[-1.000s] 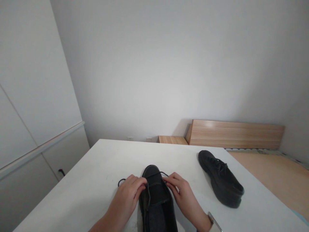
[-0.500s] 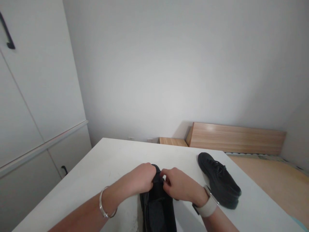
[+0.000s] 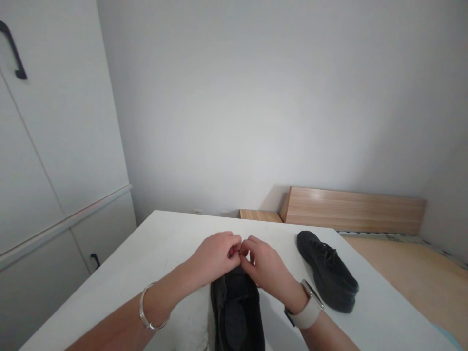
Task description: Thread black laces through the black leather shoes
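A black lace-up shoe rests on the white table right before me, its opening toward me and its toe pointing away. Over its lacing, my left hand and my right hand meet, fingertips touching. Both hands are closed in a pinch on the dark shoelace, which the fingers mostly hide. The toe of this shoe is covered by my hands. To the right lies a matching black shoe, its lace tied in a bow, apart from both hands.
A wooden headboard and a bed base are beyond the table's right edge. White cabinets with dark handles stand at the left. A small wooden cabinet sits behind the table, against the wall.
Both hands have risen slightly off the shoe and moved away from me. Their fingertips, apart before, now come together above the lacing. The view has shifted a little.
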Demonstrator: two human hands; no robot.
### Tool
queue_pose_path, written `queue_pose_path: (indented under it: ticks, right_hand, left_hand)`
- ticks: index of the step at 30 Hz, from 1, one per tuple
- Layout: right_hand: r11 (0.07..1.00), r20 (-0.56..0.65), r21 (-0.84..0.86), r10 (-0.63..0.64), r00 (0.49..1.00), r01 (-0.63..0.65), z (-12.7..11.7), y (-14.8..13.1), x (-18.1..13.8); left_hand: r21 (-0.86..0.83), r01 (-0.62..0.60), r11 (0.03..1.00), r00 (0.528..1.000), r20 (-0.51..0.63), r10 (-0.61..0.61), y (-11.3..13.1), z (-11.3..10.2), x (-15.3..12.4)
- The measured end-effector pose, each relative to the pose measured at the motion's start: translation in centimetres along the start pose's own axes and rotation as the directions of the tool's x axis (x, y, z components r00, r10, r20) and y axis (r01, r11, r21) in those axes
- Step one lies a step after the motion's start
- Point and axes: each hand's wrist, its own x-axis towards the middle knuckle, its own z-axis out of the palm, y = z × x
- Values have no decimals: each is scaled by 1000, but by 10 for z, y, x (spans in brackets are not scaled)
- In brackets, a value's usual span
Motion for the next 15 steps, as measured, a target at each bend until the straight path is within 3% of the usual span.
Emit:
queue_pose_path:
  ticks: [3,5,7,10,15]
  right_hand:
    - [935,-207,335,-43,977,113,-21,-11,-4]
    - [785,-377,560,-44,925,265,-37,-22,-8]
    - [644,-477,664,-28,879,381,-51,-33,-13]
    - [512,-526,727,-16,851,458,-69,-49,-18]
    - [467,-568,719,-32,822,515,-85,-62,-21]
  left_hand:
    - [-124,-46,991,975,-220,17,16,-34,-8]
    - [-267,-178,947,902,-428,49,30,-58,-15]
    - [-288,-280,916,830,-552,80,43,-77,-22]
    - [-251,-347,904,775,-619,125,58,-95,-28]
    - [-291,-413,863,755,-639,146,70,-106,-32]
